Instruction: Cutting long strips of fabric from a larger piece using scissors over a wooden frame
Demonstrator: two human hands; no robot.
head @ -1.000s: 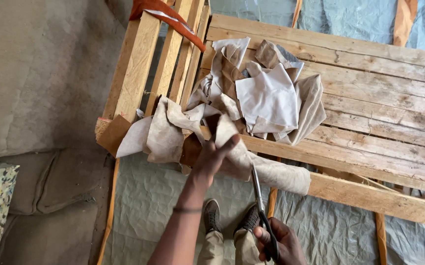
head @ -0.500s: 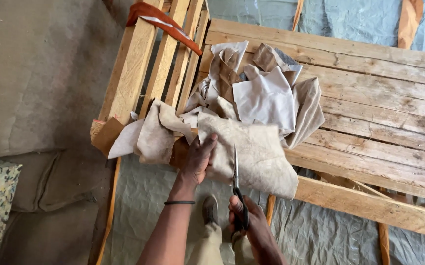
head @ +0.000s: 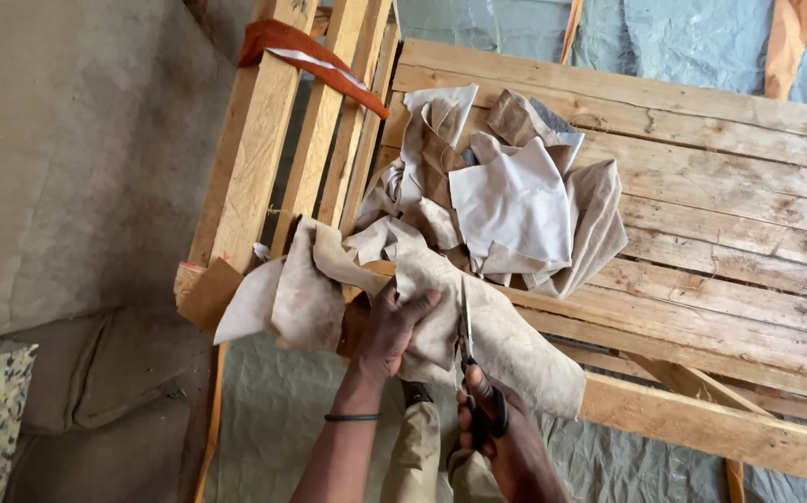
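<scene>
— Holding what, down here, closest in?

— Gripping black-handled metal scissors (head: 471, 368) in the right hand (head: 497, 433), fingers pushed through the loops and curled tight. Blades pointing up and away, biting into the wide floppy tan cloth piece (head: 506, 340).

— And the left hand (head: 389, 331)?

— Pinching that same tan cloth just beside the blades, fingers bent and clamped on it, thumb sticking out toward the scissors. Wearing a thin black band (head: 351, 417) at the wrist.

— Lying where, the cloth?

— Hanging over the near edge of the pale wooden slat bench (head: 730, 279), part on the wood, part drooping down.

— Anything risky?

— Maybe nicking the thumb, being so close to the blades. Maybe cutting crooked, with the cloth wrinkled and sagging.

— Farther back?

— Sitting on the planks, a heap of cream and tan cloth scraps (head: 506, 186). Beyond that, draped over the slats, an orange strap (head: 315, 56).
</scene>
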